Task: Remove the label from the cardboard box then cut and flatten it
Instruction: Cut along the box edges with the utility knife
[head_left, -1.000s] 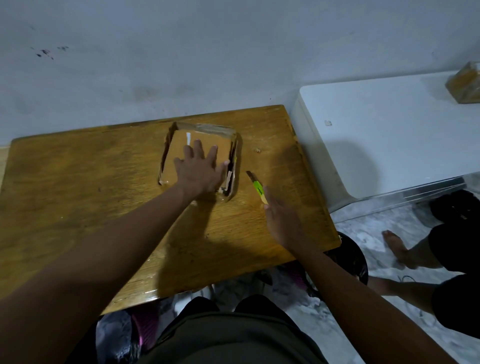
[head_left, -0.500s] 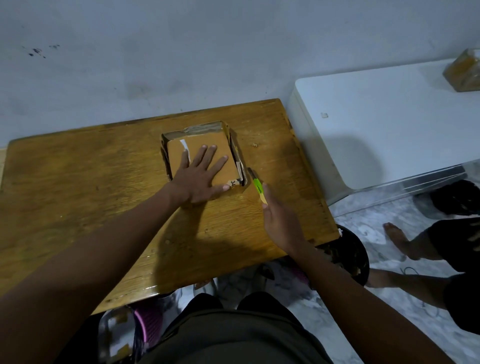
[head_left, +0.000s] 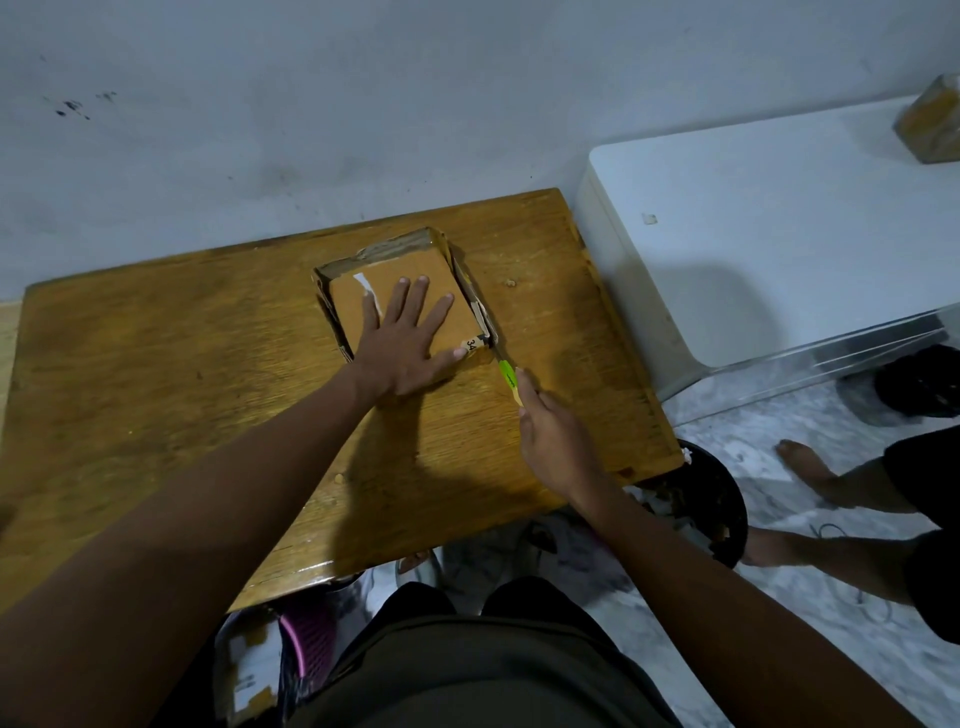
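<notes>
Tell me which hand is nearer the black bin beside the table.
Right. The right hand grips the green cutter near the table's right edge, above the bin; the left hand presses the cardboard box, farther away.

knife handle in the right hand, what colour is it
Bright green, tan at the rear: the knife handle shows in the head view.

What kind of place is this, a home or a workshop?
Probably a home room: a small wooden table against a plain wall, a marble-like floor, and a barefoot person sitting on it.
</notes>
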